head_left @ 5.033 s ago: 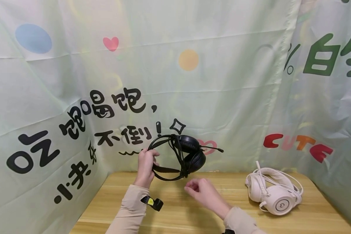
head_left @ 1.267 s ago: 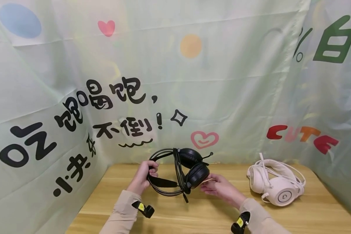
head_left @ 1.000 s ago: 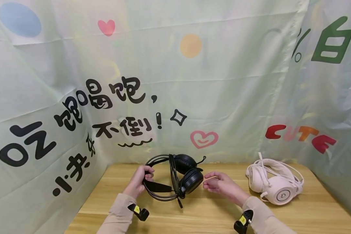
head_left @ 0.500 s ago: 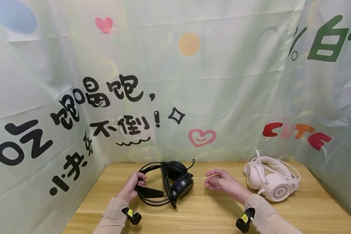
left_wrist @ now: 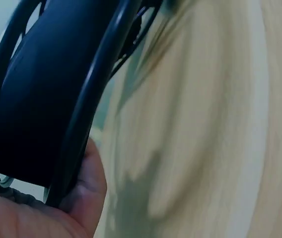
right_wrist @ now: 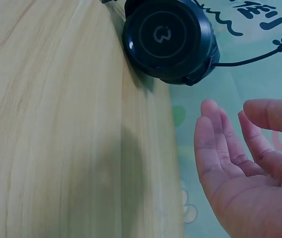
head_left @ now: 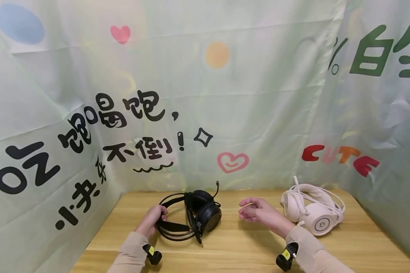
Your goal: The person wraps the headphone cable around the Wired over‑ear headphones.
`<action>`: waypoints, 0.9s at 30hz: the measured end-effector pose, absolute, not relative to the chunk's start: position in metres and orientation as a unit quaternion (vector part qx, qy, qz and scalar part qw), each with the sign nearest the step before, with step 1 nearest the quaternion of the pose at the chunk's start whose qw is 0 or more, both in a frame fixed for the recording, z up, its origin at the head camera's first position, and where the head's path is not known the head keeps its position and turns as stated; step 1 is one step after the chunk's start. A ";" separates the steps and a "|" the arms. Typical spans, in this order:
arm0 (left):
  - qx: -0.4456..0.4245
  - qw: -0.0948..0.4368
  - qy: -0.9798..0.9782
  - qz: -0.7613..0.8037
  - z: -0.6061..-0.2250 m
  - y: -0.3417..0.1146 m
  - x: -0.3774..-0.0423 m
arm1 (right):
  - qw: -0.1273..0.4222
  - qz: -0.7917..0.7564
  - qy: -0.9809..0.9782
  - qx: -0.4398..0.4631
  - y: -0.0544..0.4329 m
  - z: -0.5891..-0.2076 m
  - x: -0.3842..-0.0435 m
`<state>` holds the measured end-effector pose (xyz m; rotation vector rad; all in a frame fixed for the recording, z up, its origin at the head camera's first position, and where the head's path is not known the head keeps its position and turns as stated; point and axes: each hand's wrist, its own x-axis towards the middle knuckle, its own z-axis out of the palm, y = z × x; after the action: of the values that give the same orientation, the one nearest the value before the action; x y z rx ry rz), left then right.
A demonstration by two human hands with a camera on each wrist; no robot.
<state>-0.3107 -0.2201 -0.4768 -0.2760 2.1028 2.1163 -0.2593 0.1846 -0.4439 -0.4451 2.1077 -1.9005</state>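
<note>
A black headset (head_left: 209,218) with a boom microphone sits low over the wooden table, its cable bundled around the headband and across the ear cups. My left hand (head_left: 153,217) grips the top of its headband; in the left wrist view the thumb lies along the band's edge and the cable loops. The ear cups point right, and the microphone sticks up behind them. My right hand (head_left: 261,213) hovers to the right of the headset, apart from it, fingers loosely extended and holding nothing. The right wrist view shows that palm facing the round ear cup (right_wrist: 163,34).
A white headset (head_left: 322,224), wrapped in its own cable, lies on the table (head_left: 232,250) at the right, just beyond my right wrist. Printed curtains (head_left: 259,125) close off the back and both sides of the table.
The black headset, held high five seconds ago, has come down with my left hand and shifted left. My right hand, at the ear cup 1.3 seconds ago, has come away from it.
</note>
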 end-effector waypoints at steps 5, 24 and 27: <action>-0.069 0.020 0.772 0.631 -0.477 -0.223 -0.312 | 0.127 -0.647 0.735 -0.158 0.181 -0.441 -0.259; -0.062 -0.021 0.908 0.413 -0.482 -0.260 -0.308 | 0.139 -0.576 0.783 -0.188 0.163 -0.427 -0.261; -0.054 -0.004 0.916 0.398 -0.477 -0.258 -0.309 | 0.129 -0.547 0.803 -0.200 0.163 -0.419 -0.262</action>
<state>-0.3092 -0.2584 -0.4766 -0.1696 2.8858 1.2523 -0.2616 0.1632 -0.4192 -0.5806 2.3329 -1.5903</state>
